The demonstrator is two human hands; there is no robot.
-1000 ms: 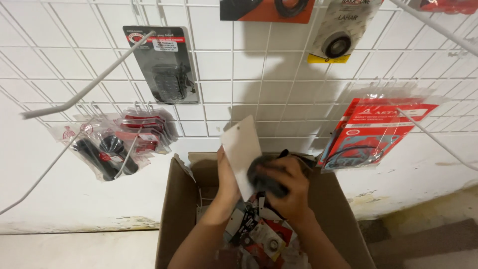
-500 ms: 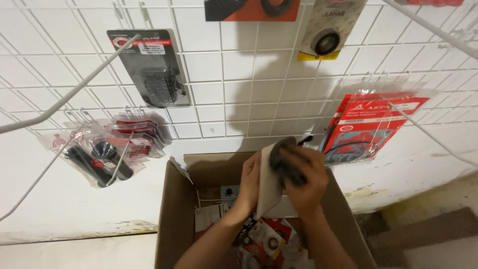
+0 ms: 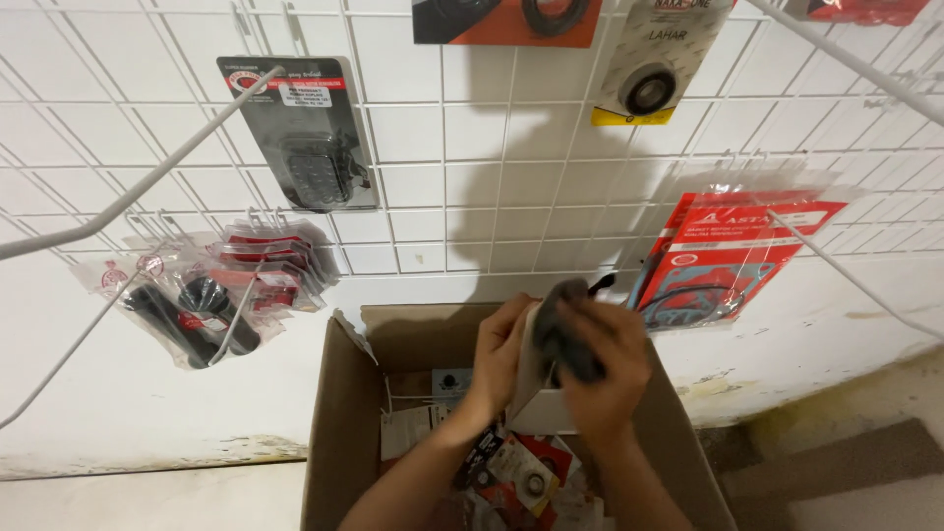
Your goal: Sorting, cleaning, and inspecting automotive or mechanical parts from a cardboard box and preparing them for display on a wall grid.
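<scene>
Nearest: open cardboard box [image 3: 339,433], low centre on the floor against the wall. Inside are loose carded parts, among them a red and white blister pack with a round seal [image 3: 526,477] near the front and white cards [image 3: 408,428] along the box's left wall.

Just above the box's back edge, both hands hold one packaged part [image 3: 551,354]: a white backing card with a dark rubbery piece on its face. Left hand [image 3: 500,359] is curled around the card's left edge, fingers behind, thumb in front. Right hand [image 3: 610,369] is closed over the dark piece from the right, gripping it. The hands are close together, and the package is clear of the box contents.

Judgement: step in hand looks like taking one item out of the box and orienting it for hanging. Next move calls for finding the card's hang hole and lining it up with a free hook; the hole isn't visible here.

Behind: white wire grid panel [image 3: 442,197] on the wall. Hanging on it are a grey carded pack [image 3: 305,133] upper left, bagged black grips [image 3: 197,300] left, and red gasket packs [image 3: 737,251] right. A long bare hook [image 3: 138,192] sticks out at left.
</scene>
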